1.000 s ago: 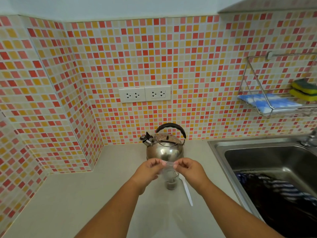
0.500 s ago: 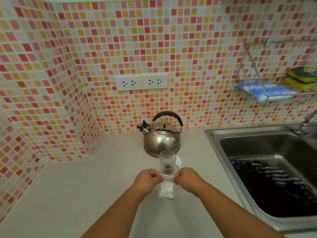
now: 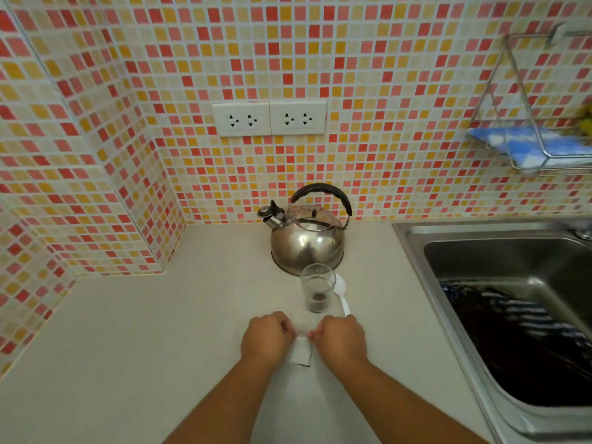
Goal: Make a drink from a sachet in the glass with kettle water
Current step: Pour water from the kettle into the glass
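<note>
A small clear sachet (image 3: 301, 354) holding white powder hangs between my two hands, low over the counter. My left hand (image 3: 267, 341) pinches its top left corner and my right hand (image 3: 339, 339) pinches its top right corner. Just beyond them stands a clear glass (image 3: 317, 291) with brown powder at its bottom. A white plastic spoon (image 3: 342, 296) lies beside the glass on its right. Behind the glass sits a steel kettle (image 3: 307, 240) with a black handle and its spout pointing left.
A steel sink (image 3: 499, 251) with dark striped cloth inside fills the right side. A wire rack (image 3: 525, 149) on the tiled wall holds a blue cloth. Two wall sockets (image 3: 269, 118) sit above the kettle. The pale counter (image 3: 128, 331) stretches left to a tiled corner.
My hands, with the sachet, came back from over the glass toward me and lowered near the counter. The view tilted down, so the kettle and glass sit farther from my hands.
</note>
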